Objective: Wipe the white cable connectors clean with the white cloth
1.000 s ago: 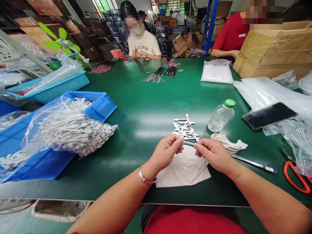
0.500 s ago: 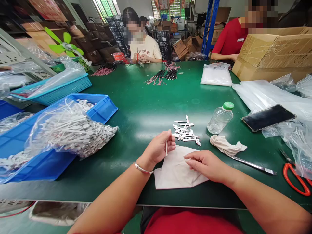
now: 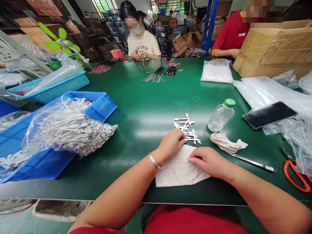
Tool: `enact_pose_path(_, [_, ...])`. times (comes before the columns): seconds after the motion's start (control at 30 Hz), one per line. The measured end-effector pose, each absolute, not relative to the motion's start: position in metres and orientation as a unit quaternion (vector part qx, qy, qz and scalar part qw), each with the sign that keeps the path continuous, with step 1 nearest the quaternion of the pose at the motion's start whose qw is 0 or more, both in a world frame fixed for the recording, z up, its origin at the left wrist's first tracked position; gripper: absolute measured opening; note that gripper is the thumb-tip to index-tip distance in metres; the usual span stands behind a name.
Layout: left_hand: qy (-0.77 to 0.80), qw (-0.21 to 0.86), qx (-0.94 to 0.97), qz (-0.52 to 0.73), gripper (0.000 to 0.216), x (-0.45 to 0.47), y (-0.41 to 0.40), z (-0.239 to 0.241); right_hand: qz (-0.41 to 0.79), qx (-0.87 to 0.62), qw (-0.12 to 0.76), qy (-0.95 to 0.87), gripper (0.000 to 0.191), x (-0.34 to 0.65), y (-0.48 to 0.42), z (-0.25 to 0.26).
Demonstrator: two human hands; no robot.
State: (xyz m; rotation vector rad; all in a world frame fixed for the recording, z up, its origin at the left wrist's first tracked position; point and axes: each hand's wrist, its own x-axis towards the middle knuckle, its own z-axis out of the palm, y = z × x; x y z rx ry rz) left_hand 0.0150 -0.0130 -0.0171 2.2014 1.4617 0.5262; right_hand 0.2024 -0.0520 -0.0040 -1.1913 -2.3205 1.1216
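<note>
A: Why this layout? Left to right.

B: Far left: clear bag [image 3: 73,130] full of white cables, slumped across blue tray [image 3: 50,167], one end out past the wall. Probably there as bulk stock, off the middle of the desk [image 3: 126,156]. Next: white cloth [image 3: 176,177], spread in front of the body, likely as a soft, clean pad. Past its far edge: loose pile of short white cables [image 3: 187,125], presumably spread for easy picking. Further right: capped bottle [image 3: 220,117], upright; metal tool [image 3: 255,163] with rag [image 3: 226,143] around one end, maybe for grip; then phone [image 3: 270,115], red-handled scissors [image 3: 295,177]. Likely at the side for reach without clutter.

A: Hands?

B: Left hand [image 3: 172,143]: at near-left edge of pile, fingers bent down, narrow. Can't tell if holding a cable. Right hand [image 3: 207,159]: above right part of cloth, thumb and fingers loosely together, nothing visible between. Can't see inside the curl. Probably low and central to stay near the left.

A: Pile versus hands?

B: Right at left fingertips; contact, can't tell. Ahead and slightly left of right fingertips, near but apart, strip of cloth between.
</note>
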Motion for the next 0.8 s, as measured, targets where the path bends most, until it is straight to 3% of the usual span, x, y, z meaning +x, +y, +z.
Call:
enact_pose_path(0.3, [0.533,0.159,0.819,0.14,0.01,0.015,-0.022,-0.011,0.235,-0.469,0.201,-0.828,0.011,0.21,-0.044,-0.009])
enact_pose_path(0.43, [0.529,0.18,0.813,0.161,0.01,0.013,-0.028,-0.01,0.169,-0.49,0.214,-0.828,0.032,0.211,-0.042,-0.013])
enact_pose_path(0.5, [0.508,0.217,0.807,0.208,0.012,0.011,-0.033,-0.009,0.151,-0.488,0.207,-0.835,0.037,0.21,-0.043,-0.013])
enact_pose_path(0.6, [0.488,0.32,0.761,0.285,0.015,0.007,-0.039,-0.004,0.124,-0.488,0.205,-0.839,0.029,0.209,-0.043,-0.014])
enact_pose_path(0.8, [0.524,0.527,0.575,0.342,0.027,0.003,-0.039,0.005,0.156,-0.451,0.292,-0.829,0.02,0.21,-0.041,-0.016])
